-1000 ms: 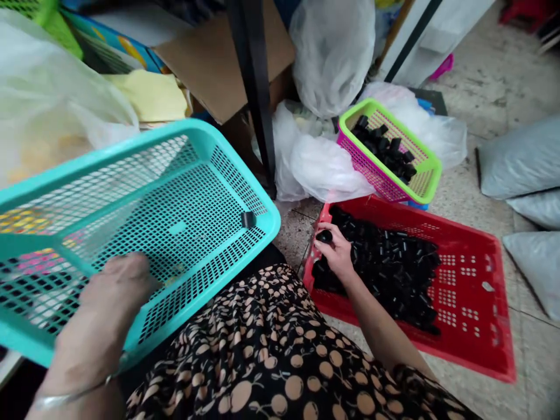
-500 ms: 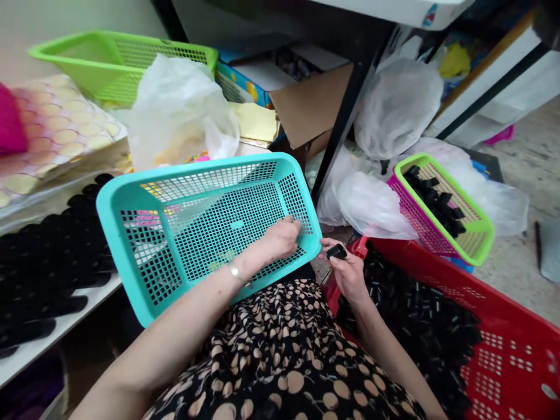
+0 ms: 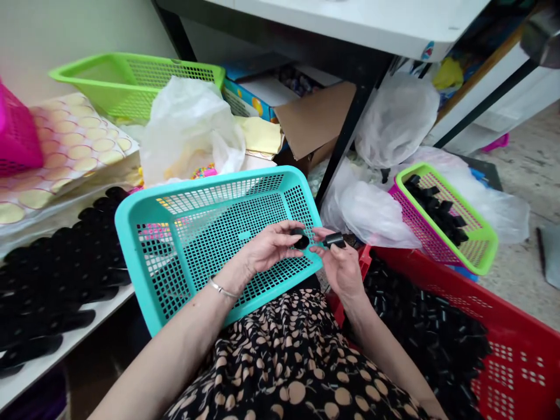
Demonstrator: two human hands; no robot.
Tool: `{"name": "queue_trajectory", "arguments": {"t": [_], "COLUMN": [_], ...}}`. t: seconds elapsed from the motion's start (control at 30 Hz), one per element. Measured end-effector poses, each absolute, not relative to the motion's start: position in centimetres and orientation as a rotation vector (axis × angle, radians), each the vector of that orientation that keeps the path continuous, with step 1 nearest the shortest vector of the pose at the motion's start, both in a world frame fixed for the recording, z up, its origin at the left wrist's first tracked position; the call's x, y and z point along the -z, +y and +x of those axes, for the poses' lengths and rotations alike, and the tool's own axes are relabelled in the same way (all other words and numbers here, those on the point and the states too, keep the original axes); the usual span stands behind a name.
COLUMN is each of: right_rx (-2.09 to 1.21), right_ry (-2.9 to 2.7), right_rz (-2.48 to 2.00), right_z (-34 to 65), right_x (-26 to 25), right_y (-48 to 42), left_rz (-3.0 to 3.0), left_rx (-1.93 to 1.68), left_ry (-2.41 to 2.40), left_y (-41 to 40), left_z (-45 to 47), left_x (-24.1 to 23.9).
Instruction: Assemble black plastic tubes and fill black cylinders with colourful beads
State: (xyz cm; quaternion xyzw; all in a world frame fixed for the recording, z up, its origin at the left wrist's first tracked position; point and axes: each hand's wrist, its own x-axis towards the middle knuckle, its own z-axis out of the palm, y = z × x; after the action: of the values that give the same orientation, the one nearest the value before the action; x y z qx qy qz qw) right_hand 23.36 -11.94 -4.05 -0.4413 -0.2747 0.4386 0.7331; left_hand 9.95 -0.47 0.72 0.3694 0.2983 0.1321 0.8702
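Note:
My left hand point(image 3: 268, 247) pinches a small black round part point(image 3: 301, 240) over the near right corner of the teal mesh basket point(image 3: 144, 216) that rests on my lap. My right hand point(image 3: 342, 269) holds a short black tube point(image 3: 335, 240) just to the right, close to the left hand's part. Below and right of the right hand lies a red crate point(image 3: 511, 356) heaped with several black tubes point(image 3: 429, 321).
A pink-and-green basket point(image 3: 476, 259) of black parts sits at the right, beside clear plastic bags point(image 3: 371, 207). A black table leg point(image 3: 345, 140) stands behind the teal basket. At the left lie rows of black pieces point(image 3: 56, 262) on a white shelf, and a green basket point(image 3: 126, 79).
My left hand lifted off the teal basket's rim and now pinches a black part. Both hands came together over the basket's corner. The view tilted down slightly.

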Motion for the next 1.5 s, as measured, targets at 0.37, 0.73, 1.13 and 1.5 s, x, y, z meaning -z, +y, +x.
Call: {"name": "queue_trajectory", "arguments": {"t": [0.37,0.73,1.13,1.5], "right_rx": [-0.829,-0.743,-0.865,-0.575], "right_ry": [-1.211,-0.994,-0.927,-1.174], "right_rz": [-1.244,-1.164,-1.077,-1.167], "right_z": [22.5,21.5,20.9,18.5], "right_x": [3.9,2.6,2.0,2.8], "right_y": [-9.7,-8.9,-8.4,-9.1], "left_rz": [0.585,0.779,0.77,0.326], "left_rx": [-0.306,-0.437,-0.665,-0.737], "left_ry": [0.667,0.672,0.738,0.755], "left_y": [-2.1,-1.3,-1.4,-1.3], "left_z": [8.8,6.8,6.8,7.5], "left_x": [-0.9,-0.5,-0.7,-0.8]}}
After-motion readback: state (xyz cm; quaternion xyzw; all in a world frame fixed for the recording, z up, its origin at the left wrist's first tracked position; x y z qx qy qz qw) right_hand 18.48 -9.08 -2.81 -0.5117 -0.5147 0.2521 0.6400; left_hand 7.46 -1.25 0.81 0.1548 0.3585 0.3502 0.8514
